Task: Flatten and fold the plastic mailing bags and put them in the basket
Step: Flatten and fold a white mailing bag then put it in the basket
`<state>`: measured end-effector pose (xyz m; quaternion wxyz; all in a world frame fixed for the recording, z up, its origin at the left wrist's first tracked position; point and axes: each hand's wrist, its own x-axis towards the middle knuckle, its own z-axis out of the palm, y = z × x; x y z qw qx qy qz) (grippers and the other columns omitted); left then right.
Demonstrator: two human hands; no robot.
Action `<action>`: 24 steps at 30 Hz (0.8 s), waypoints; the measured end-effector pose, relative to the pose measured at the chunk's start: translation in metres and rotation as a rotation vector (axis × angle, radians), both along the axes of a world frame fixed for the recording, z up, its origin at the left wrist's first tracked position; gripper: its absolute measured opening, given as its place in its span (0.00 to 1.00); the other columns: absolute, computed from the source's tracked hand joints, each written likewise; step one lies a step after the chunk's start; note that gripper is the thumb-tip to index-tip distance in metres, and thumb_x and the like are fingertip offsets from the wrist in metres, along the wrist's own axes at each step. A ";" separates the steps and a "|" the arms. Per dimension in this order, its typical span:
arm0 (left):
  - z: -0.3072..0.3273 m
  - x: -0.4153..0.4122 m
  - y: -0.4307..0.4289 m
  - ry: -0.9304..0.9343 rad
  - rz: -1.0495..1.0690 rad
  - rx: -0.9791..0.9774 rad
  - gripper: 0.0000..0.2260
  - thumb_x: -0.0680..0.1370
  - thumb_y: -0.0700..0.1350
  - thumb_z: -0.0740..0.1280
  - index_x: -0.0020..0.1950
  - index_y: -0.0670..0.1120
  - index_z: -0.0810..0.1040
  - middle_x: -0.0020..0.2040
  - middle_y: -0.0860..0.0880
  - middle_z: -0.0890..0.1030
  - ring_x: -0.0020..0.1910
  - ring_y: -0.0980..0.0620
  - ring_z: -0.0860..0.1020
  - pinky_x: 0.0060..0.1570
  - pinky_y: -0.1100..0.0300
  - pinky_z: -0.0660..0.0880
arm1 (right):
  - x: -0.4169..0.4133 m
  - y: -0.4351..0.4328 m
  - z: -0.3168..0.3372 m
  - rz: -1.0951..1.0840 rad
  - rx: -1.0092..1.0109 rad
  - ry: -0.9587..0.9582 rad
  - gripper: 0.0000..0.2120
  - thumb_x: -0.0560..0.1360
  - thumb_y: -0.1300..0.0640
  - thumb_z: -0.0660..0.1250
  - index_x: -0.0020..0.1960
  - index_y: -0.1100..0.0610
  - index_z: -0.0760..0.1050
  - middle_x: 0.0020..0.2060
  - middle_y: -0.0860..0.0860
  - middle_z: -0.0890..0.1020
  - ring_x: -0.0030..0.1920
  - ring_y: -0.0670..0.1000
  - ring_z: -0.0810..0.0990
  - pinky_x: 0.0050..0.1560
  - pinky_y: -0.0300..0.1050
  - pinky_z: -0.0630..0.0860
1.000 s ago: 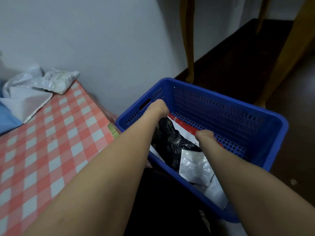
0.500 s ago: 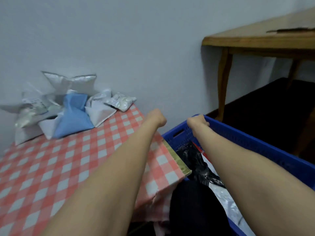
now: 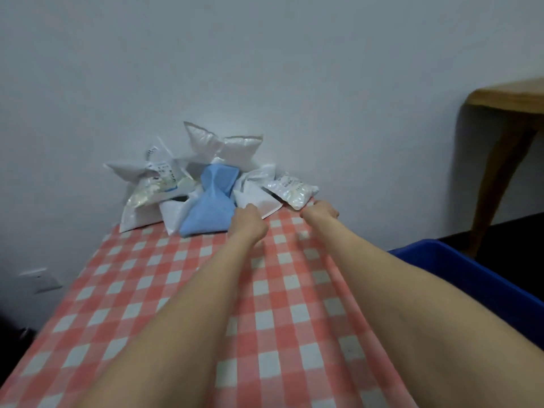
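Hands apart at the bag pile, nothing lifted yet.

Left hand (image 3: 248,220) sits at the near edge of a white mailing bag (image 3: 259,201), with a blue bag (image 3: 210,207) just to its left; right hand (image 3: 321,212) is beside the bubble mailer (image 3: 291,191). The fingers curl out of view, so I cannot tell whether either hand grips anything. Tugging one bag from this loosely leaning heap could drag its neighbours over, perhaps off the checked table (image 3: 147,290) past the right hand. Basket (image 3: 471,275) waits well apart, right of the right forearm.

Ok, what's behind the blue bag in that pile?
Behind the blue bag a white padded mailer stands up by the wall. Its lower part is covered by the blue bag, so what it rests on can't be seen.
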<state>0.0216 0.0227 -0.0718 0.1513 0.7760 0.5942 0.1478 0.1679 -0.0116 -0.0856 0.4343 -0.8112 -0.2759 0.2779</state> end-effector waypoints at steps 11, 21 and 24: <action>0.007 0.007 0.089 -0.084 0.057 0.083 0.23 0.80 0.44 0.58 0.75 0.44 0.57 0.72 0.40 0.60 0.64 0.38 0.71 0.59 0.49 0.68 | -0.025 0.085 -0.018 0.159 0.159 0.103 0.26 0.72 0.60 0.64 0.70 0.54 0.69 0.65 0.54 0.74 0.61 0.56 0.76 0.61 0.46 0.73; 0.016 0.017 0.115 -0.177 0.144 -0.104 0.21 0.78 0.45 0.62 0.68 0.38 0.65 0.51 0.40 0.79 0.39 0.44 0.79 0.40 0.52 0.80 | -0.036 0.109 -0.033 0.299 0.209 0.219 0.29 0.73 0.53 0.66 0.73 0.54 0.65 0.65 0.54 0.74 0.61 0.56 0.76 0.59 0.50 0.76; 0.015 0.011 0.111 -0.178 0.128 -0.044 0.22 0.75 0.50 0.66 0.64 0.40 0.72 0.55 0.41 0.80 0.51 0.40 0.80 0.48 0.51 0.78 | -0.037 0.101 -0.032 0.294 0.214 0.247 0.27 0.74 0.56 0.66 0.72 0.56 0.66 0.62 0.56 0.76 0.55 0.55 0.78 0.50 0.47 0.77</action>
